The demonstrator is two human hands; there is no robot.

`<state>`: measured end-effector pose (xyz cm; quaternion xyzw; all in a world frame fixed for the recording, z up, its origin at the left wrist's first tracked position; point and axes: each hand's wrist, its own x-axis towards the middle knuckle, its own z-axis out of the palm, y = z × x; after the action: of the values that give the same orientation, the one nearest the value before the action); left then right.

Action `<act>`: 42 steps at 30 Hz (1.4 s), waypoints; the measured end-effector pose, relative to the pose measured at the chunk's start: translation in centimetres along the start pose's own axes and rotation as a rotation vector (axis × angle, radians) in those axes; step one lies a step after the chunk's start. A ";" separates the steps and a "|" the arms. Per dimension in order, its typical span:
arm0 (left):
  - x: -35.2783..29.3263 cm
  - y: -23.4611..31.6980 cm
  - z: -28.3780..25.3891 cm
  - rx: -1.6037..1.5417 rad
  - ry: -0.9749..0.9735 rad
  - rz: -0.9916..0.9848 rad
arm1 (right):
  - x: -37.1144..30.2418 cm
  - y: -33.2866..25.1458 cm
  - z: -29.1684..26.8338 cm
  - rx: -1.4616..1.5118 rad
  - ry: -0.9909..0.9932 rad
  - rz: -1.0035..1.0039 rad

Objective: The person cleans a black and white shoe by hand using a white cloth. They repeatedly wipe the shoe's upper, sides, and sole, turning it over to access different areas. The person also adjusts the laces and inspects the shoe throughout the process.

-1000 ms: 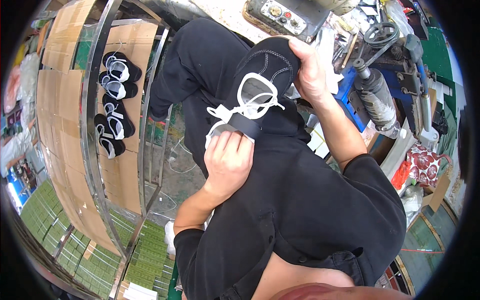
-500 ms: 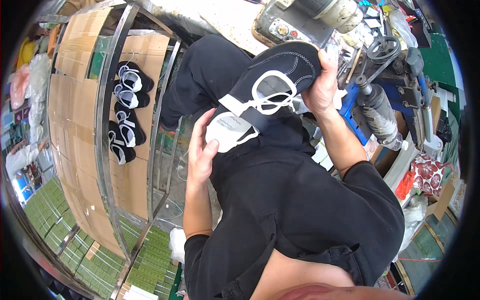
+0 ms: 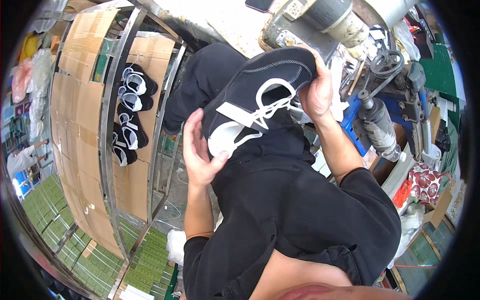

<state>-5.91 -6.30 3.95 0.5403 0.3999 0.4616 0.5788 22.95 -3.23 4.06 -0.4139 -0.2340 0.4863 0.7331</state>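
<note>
A black shoe point(image 3: 239, 86) with white stitching, white laces and a pale insole lies tilted across my lap, its opening toward my body. My right hand point(image 3: 318, 95) grips the toe end at the upper right, the fingers going behind it and out of sight. Around the heel end at the lower left curls my left hand point(image 3: 201, 155), the thumb on the pale insole by the rim and the fingers along the outer side. The white lace point(image 3: 274, 107) hangs in a loose loop over the dark tongue area.
To the left stands a metal rack point(image 3: 111, 100) with cardboard shelves and several black shoes point(image 3: 132, 130). A stained machine point(image 3: 320, 25) sits on the bench ahead. At right are a blue-framed machine point(image 3: 377, 120) and a flower-patterned cloth point(image 3: 426, 182). A person point(image 3: 22, 159) is at the far left.
The shoe has rolled a little, so its side shows more and its insole less. Both hands have shifted with it, still at toe and heel. A person has appeared at the far left.
</note>
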 end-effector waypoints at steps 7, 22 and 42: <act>3.1 -1.0 -0.5 -0.531 0.211 -0.467 | 1.8 2.8 -0.1 -0.052 0.148 -0.001; 1.7 2.4 -5.6 0.601 -0.247 0.154 | -7.2 -0.3 -3.6 -0.501 -0.258 -0.153; 0.4 -3.1 -2.4 -0.382 -0.832 -0.765 | -8.9 4.9 -3.8 -0.744 -0.576 -0.266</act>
<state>-7.80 -5.23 0.62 0.3795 0.2159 0.0337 0.8990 19.51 -11.88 -1.55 -0.4627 -0.6362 0.3666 0.4968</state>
